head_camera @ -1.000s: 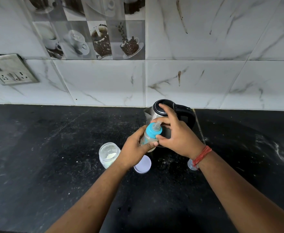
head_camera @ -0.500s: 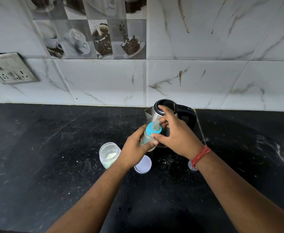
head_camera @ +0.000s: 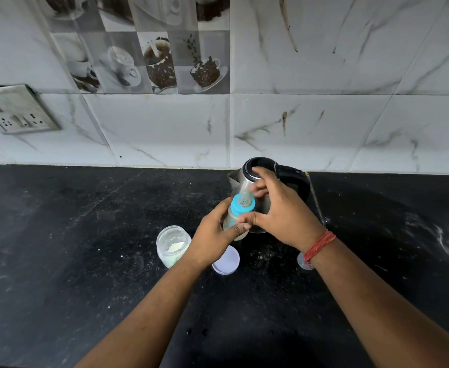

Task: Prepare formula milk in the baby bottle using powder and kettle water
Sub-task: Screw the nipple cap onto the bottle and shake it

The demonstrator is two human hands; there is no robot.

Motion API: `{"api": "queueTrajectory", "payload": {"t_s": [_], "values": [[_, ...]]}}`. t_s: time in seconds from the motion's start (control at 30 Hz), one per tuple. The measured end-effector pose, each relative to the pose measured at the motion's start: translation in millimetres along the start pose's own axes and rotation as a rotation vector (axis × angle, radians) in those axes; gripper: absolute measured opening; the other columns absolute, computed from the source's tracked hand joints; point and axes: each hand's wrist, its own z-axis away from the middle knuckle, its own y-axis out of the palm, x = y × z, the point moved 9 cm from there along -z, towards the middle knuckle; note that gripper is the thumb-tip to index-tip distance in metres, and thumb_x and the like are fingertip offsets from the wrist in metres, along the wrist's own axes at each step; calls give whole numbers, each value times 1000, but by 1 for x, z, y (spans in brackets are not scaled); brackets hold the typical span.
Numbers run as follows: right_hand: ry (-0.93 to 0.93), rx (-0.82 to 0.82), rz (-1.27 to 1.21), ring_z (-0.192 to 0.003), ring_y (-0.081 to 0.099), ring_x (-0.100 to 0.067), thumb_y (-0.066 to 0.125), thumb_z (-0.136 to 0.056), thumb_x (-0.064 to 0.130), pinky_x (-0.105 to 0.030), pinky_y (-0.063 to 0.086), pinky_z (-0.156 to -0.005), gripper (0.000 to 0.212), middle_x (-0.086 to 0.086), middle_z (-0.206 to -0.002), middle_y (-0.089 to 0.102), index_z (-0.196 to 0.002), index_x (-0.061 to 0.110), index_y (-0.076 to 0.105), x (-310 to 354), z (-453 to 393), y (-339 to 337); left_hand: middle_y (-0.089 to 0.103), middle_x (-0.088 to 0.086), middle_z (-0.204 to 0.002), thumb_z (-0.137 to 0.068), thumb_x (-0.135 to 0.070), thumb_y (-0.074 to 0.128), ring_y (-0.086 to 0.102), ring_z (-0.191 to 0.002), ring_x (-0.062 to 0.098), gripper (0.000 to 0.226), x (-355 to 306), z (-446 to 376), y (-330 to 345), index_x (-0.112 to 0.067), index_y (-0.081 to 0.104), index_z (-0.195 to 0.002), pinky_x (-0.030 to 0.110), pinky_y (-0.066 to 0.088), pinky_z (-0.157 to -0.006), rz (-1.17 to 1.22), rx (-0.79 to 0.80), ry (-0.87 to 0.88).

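Note:
My left hand [head_camera: 212, 236] grips the body of a clear baby bottle [head_camera: 234, 224] with a blue screw ring and teat [head_camera: 242, 205], held above the black counter. My right hand [head_camera: 279, 211] curls around the top of the bottle, thumb against its side just under the ring, fingers spread behind the teat. Directly behind stands a steel kettle [head_camera: 247, 173] with a black lid and handle. To the left, an open jar of white powder [head_camera: 172, 245] stands on the counter, its white lid [head_camera: 227, 261] lying beside it.
A small clear cap [head_camera: 302, 261] lies on the black counter [head_camera: 85, 248], partly hidden by my right wrist. A marble-tiled wall runs behind, with a switch and socket plate [head_camera: 16, 110] at the left. A thin cord [head_camera: 315, 197] drops beside the kettle.
My right hand has slid from pinching the blue ring to a looser hold, thumb lower on the bottle and fingers opened behind the teat. The left hand keeps holding the bottle.

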Motion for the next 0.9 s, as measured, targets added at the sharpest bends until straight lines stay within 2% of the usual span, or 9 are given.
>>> {"api": "queueTrajectory", "payload": {"t_s": [0.07,0.1,0.27,0.37,0.43,0.63,0.77,0.83,0.9], "values": [[5,70,-73,-133,50,-8,85,-77,33,-36,41,-114,97,15,-142,56,-153,33,24,-2,-1,2,68,-14,-127,-89,-31,77,64,-117,3,57,-1,-1,-1,-26,54,-141,21,52,-99,-3,-4,2],[3,100,-96,-136,48,-6,84,-80,26,-37,38,-117,96,16,-143,56,-154,33,23,-2,-1,4,68,-14,-127,-89,-30,77,64,-118,3,57,-1,-1,-1,-26,55,-141,21,52,-99,-5,-7,3],[-10,16,-153,-124,58,-2,82,-81,19,-40,44,-111,82,28,-119,64,-148,33,37,-6,0,4,68,-15,-128,-91,-27,76,64,-118,2,56,-4,-2,0,-27,54,-142,20,51,-100,9,-22,6],[17,-46,-282,-122,61,-5,80,-84,14,-38,48,-109,75,11,-126,66,-146,30,41,-9,4,4,68,-17,-126,-91,-26,76,65,-116,0,55,-6,-1,0,-28,53,-141,15,50,-95,20,-32,5],[29,-78,-327,-121,62,-6,79,-84,12,-37,49,-108,74,2,-129,66,-146,27,41,-12,5,2,68,-16,-126,-91,-25,76,65,-116,1,54,-7,-1,-2,-30,53,-140,16,51,-97,25,-35,4],[4,-58,-248,-121,61,-5,83,-81,17,-38,49,-108,80,7,-128,67,-147,28,39,-11,3,4,68,-15,-128,-90,-27,76,64,-117,2,55,-7,-2,-2,-29,53,-140,19,51,-99,18,-33,10],[-4,-73,-219,-117,62,-1,84,-79,20,-33,50,-105,81,19,-121,63,-146,27,40,-6,3,5,67,-15,-129,-90,-29,76,64,-118,2,58,-6,0,-2,-24,53,-144,20,52,-100,16,-38,3],[-2,-105,-194,-113,61,2,86,-77,22,-28,51,-102,80,23,-115,60,-144,26,42,-5,4,5,67,-16,-128,-90,-27,76,63,-118,0,55,-6,-1,-2,-28,53,-141,18,51,-99,9,-39,3],[-1,-150,-162,-108,60,-1,87,-74,28,-27,53,-96,79,19,-111,58,-140,25,45,-3,6,5,67,-18,-126,-91,-23,76,63,-117,-1,54,-7,0,-1,-32,52,-139,16,51,-98,-4,-36,5]]}}
